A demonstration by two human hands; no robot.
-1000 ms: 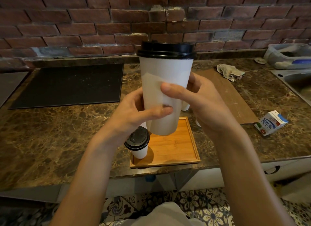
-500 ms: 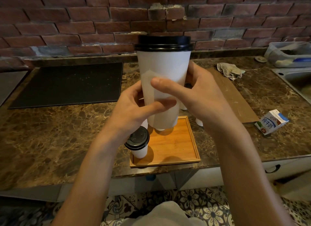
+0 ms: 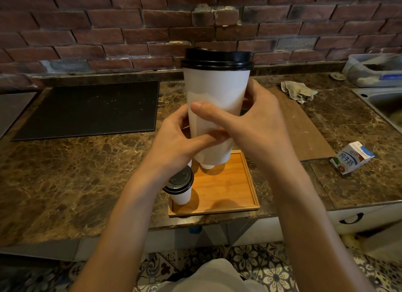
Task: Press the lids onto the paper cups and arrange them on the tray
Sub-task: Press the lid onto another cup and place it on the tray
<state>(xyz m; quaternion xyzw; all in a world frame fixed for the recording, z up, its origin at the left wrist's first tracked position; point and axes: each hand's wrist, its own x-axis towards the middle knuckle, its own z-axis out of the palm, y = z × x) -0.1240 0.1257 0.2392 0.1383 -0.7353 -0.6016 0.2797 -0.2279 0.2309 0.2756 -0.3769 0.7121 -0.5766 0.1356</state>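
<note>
A tall white paper cup (image 3: 215,89) with a black lid (image 3: 217,58) on it is upright in the air above the far part of the wooden tray (image 3: 228,189). My left hand (image 3: 180,139) grips its lower left side and my right hand (image 3: 254,126) wraps its right side, thumb across the front. A small white cup with a black lid (image 3: 180,183) stands in the tray's near left corner. Behind the tall cup, the base of another small white cup (image 3: 207,166) shows on the tray; its top is hidden.
A black mat (image 3: 87,111) lies on the brown marble counter at the left. A wooden board (image 3: 302,126) and a crumpled cloth (image 3: 297,92) lie to the right, with a milk carton (image 3: 351,158) nearer me. A sink (image 3: 385,104) and plastic container (image 3: 374,68) sit far right.
Both hands have carried the tall lidded cup away from me and lower, from in front of the camera to just above the far part of the tray.
</note>
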